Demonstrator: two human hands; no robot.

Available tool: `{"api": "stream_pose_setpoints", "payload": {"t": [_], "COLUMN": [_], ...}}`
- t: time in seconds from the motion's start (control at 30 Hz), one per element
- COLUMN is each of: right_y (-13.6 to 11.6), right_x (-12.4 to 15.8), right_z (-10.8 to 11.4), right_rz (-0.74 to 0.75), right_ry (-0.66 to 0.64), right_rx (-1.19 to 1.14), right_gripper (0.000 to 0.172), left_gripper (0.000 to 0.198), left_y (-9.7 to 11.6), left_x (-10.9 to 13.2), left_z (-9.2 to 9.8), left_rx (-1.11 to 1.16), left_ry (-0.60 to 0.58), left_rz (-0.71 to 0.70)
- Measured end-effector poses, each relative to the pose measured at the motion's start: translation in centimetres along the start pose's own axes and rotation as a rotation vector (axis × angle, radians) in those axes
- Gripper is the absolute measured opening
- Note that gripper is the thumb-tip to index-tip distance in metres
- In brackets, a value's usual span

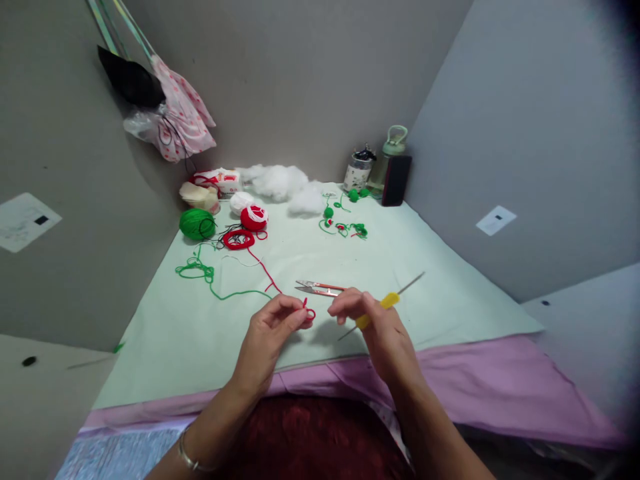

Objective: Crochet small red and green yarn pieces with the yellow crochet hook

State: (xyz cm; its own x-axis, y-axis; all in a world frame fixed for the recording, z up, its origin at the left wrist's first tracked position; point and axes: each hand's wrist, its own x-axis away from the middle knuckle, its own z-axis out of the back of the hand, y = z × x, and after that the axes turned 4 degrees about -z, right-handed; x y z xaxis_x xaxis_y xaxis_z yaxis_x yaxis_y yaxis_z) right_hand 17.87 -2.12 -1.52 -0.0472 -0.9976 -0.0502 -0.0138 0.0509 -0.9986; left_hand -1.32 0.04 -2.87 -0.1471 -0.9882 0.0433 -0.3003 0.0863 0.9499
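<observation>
My left hand pinches a small loop of red yarn between thumb and fingertips. Held in my right hand is a crochet hook with a yellow handle; its metal shaft points up to the right, and a thin tip shows below the fingers. A gap lies between the two hands, and the hook is apart from the loop. Just beyond them, thread snips with orange handles lie on the pale green cloth. A red strand runs from the left hand back toward a red yarn coil.
At the back left are a green yarn ball, a red-and-white ball and white stuffing. Small green and red crocheted pieces lie back right. A phone, a bottle and a tin stand behind. Walls enclose the table.
</observation>
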Motion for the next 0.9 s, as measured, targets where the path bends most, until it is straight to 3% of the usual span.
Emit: {"api": "stream_pose_setpoints", "payload": {"t": [0.1,0.17,0.33,0.43,0.53,0.6,0.73,0.9], "right_y": [-0.2,-0.2,-0.6,-0.5,0.4,1.3,1.7,0.3], "right_x": [0.6,1.2,2.3,2.3,2.0,2.0,2.4,2.3], "right_z": [0.2,-0.1,-1.1,-1.7,-2.1,-2.0,-1.5,-1.8], "right_rz": [0.076,0.114,0.346,0.516,0.718,0.818,0.841,0.760], "right_ry": [0.068,0.106,0.043,0.040,0.108,0.162,0.200,0.133], "right_rx": [0.085,0.104,0.277,0.454,0.605,0.680,0.634,0.543], "right_gripper": [0.069,0.065,0.026,0.014,0.012,0.023,0.040,0.024], "left_gripper": [0.021,0.023,0.026,0.026,0.025,0.024,0.025,0.031], "left_y": [-0.2,-0.3,-0.1,0.1,0.2,0.3,0.7,0.9], "left_x": [-0.1,0.0,0.2,0.4,0.4,0.4,0.4,0.5], "left_z": [-0.2,-0.4,-0.7,-0.8,-0.9,-1.0,-1.2,-1.4], "left_rx": [0.040,0.048,0.086,0.132,0.156,0.176,0.243,0.272], "left_ry": [0.033,0.044,0.032,0.007,-0.017,-0.042,-0.080,-0.046], "left_rz": [-0.028,-0.033,-0.017,0.002,0.016,0.022,0.075,0.117]}}
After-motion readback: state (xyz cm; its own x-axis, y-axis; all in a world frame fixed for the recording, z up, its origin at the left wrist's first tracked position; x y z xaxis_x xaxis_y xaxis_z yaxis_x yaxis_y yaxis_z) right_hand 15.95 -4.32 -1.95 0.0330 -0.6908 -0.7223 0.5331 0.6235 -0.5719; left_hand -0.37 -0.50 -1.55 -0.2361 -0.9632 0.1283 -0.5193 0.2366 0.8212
